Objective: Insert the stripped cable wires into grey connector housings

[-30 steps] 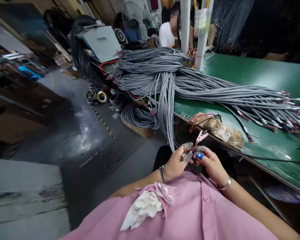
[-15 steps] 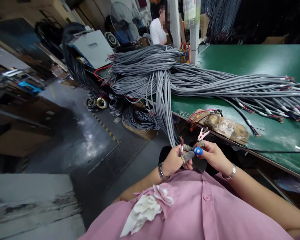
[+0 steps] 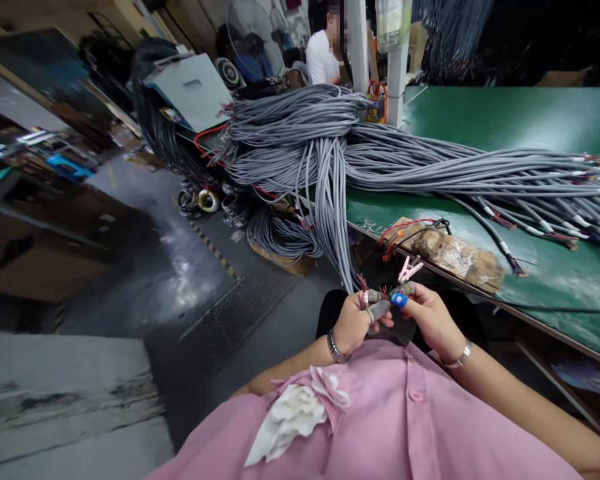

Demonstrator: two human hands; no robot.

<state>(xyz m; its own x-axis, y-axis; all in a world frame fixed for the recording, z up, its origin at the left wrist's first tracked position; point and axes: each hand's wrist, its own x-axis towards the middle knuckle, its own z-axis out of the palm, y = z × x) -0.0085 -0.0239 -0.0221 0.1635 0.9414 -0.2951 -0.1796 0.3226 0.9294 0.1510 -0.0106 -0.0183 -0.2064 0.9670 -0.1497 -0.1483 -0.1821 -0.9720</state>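
My left hand [image 3: 351, 325] is closed around the stripped end of a grey cable, with grey finger covers on its thumb and forefinger. Thin reddish wires [image 3: 385, 291] stick out of that grip toward my right hand [image 3: 433, 319]. The right thumb wears a blue cover and the forefinger a grey one, and they pinch together at the wire tips. Exactly which wires they hold is too small to make out. Just beyond the right fingertips, a pink clip [image 3: 410, 269] stands at the bench edge. Grey cables [image 3: 334, 200] hang down from the bench toward my left hand.
A thick pile of grey cables [image 3: 430, 163] lies across the green bench [image 3: 500, 110]. A tape-wrapped block [image 3: 450, 252] with red and black leads sits along the near edge. Behind the bench is a person in white [image 3: 321, 59]. More cable coils [image 3: 283, 237] lie below.
Between my fingers more of the reddish wire ends now show, the right fingertips having drawn slightly away from the left. The whole view has shifted a little.
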